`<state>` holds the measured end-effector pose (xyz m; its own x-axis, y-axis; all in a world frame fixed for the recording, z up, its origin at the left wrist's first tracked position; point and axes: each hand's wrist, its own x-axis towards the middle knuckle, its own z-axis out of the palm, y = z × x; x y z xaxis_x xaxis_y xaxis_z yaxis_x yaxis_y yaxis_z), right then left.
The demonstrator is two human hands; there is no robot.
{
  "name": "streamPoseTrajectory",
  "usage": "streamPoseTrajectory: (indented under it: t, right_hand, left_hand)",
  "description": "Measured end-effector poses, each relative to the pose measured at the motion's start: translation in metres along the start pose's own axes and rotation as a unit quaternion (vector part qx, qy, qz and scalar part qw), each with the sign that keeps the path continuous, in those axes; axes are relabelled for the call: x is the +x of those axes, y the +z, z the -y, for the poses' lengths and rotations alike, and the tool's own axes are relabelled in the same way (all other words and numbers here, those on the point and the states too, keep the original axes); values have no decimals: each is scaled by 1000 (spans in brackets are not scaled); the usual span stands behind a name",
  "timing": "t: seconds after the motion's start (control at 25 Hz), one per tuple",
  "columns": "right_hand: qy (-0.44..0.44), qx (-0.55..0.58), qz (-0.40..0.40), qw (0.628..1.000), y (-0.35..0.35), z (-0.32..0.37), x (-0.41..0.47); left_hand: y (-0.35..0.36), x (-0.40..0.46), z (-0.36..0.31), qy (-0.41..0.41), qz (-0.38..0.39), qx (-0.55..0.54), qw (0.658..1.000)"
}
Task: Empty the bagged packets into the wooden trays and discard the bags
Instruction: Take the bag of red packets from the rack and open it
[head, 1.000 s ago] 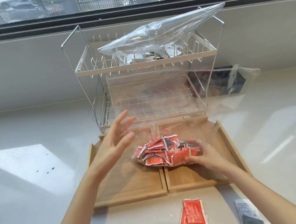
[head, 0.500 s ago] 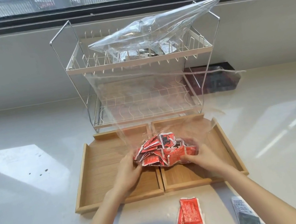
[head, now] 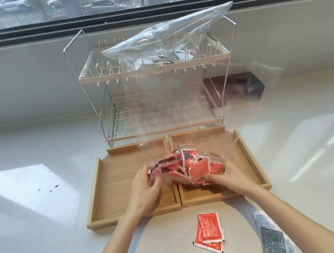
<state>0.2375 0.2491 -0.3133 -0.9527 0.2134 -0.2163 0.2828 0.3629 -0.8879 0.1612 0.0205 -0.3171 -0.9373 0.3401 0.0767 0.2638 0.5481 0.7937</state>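
Both hands are wrapped around one bunch of red packets [head: 186, 167] that sits inside a clear bag [head: 172, 112]. The left hand [head: 146, 185] holds the left side of the bunch, its grip curled around it through the thin plastic. The right hand [head: 226, 175] holds the right side the same way, with the fingers tucked under the packets. The bunch is just above the spot where the two wooden trays meet, the left tray [head: 113, 177] and the right tray [head: 251, 157], so the packets will likely fall into a tray and not onto the worktop [head: 38, 243]. The open part of the bag stands up tall and floppy above the hands, which is probably why two hands are needed: one hand alone could not keep the pile together. The packets look blurry, so I cannot tell if any have slid out yet. A second clear bag [head: 170, 37] lies on the top shelf of the wire rack [head: 89, 77], most likely waiting its turn. Two loose red packets [head: 209, 234] lie on the worktop near the person, with a grey packet [head: 272, 238] beside them to the right.
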Motion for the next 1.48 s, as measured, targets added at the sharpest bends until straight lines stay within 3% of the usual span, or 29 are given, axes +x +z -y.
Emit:
streamPoseTrajectory:
  t: [0.2, 0.36, 0.48, 0.6, 0.72, 0.8, 1.0, 1.16, 1.48]
  right_hand:
    - [29, 109, -37, 993, -21, 7, -15]
    - [42, 60, -60, 996, -39, -3, -27]
    - [76, 32, -66, 994, -54, -14, -35]
    - [78, 52, -11, 996, -67, -25, -46]
    - [67, 20, 25, 997, -73, -35, -53]
    - [69, -31, -30, 997, -75, -42, -52]
    - [58, -36, -94, 993, -81, -38, -50]
    - [-3, -104, -114, 988, -89, -30, -46]
    - [-86, -124, -143, 978, -114, 19, -26]
  left_hand:
    - [-3, -9, -28, -27, -14, -50, 998]
    - [14, -18, -47, -69, -19, -71, 995]
    - [25, -27, -54, -104, 51, -105, 988]
    - [37, -38, -56, -79, 121, -117, 983]
    - [51, -46, -50, -28, 70, -48, 996]
    - [55, -51, -47, -38, 15, -6, 999]
    - [56, -58, -41, -103, -25, -64, 992]
    - [47, -56, -48, -45, -50, -27, 997]
    - [17, -17, -77, 39, -122, 65, 990]
